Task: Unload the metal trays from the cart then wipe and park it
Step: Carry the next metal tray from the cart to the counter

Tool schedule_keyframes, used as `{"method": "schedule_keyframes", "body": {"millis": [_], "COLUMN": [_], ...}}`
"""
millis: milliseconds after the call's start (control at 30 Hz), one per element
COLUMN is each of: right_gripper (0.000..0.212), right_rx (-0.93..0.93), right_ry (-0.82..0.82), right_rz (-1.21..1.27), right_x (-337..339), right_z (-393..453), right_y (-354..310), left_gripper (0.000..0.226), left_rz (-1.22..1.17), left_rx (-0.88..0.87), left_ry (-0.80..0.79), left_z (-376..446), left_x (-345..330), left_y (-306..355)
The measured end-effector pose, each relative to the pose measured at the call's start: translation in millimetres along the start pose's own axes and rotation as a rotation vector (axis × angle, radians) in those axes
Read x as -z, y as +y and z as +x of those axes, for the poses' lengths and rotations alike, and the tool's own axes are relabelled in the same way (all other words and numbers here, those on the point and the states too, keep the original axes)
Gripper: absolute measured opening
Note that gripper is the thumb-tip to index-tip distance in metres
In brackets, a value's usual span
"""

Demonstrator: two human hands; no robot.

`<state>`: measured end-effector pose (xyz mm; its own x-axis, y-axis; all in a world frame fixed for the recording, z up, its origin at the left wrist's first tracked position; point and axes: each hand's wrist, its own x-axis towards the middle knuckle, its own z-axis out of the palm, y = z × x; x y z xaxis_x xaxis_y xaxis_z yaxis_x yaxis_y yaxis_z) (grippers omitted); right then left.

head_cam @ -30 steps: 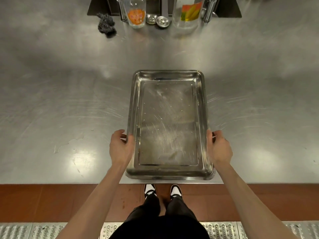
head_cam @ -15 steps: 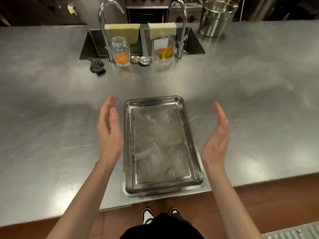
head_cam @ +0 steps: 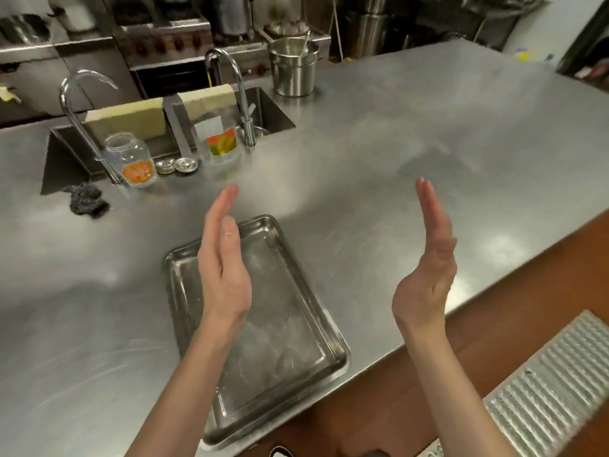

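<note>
So my left hand (head_cam: 224, 275) and right hand (head_cam: 425, 278) hover empty, fingers straight and wide, above the shallow rectangular metal tray (head_cam: 290, 341), which lies flat near the front edge of the brushed steel surface (head_cam: 412, 153), presumably parked clear of the unseen cart.

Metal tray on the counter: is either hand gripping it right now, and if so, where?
Nothing is held. The left hand and right hand are both raised with straight fingers, clear of the metal tray, which lies flat on the steel counter.
</note>
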<state>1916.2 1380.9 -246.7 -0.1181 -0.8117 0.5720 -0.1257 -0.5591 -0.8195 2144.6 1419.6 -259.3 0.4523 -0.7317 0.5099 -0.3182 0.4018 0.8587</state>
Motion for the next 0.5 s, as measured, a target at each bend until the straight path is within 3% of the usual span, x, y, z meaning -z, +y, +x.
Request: {"method": "schedule_keyframes", "body": {"millis": [200,400,500], "right_gripper": [0.073,0.082,0.086], "right_rx": [-0.017,-0.018,-0.013], "right_ry": [0.200,0.415,0.504], "right_rz": [-0.130,-0.263,-0.300], "right_x": [95.4,216.7,272.9], "right_z": [26.9,39.9,39.6], "right_y": [0.4,-4.3,-8.2], "left_gripper": [0.049,0.043,0.051], "left_rz": [-0.148,-0.293,-0.367], "left_rx": [-0.011,0.028,0.047], "left_ry": [-0.198,-0.357,-0.428], "left_z": [5.6,-13.2,-33.0], "left_x": [-105.7,-231.8,-287.8], "left_y": [24.2,65.5,83.9]}}
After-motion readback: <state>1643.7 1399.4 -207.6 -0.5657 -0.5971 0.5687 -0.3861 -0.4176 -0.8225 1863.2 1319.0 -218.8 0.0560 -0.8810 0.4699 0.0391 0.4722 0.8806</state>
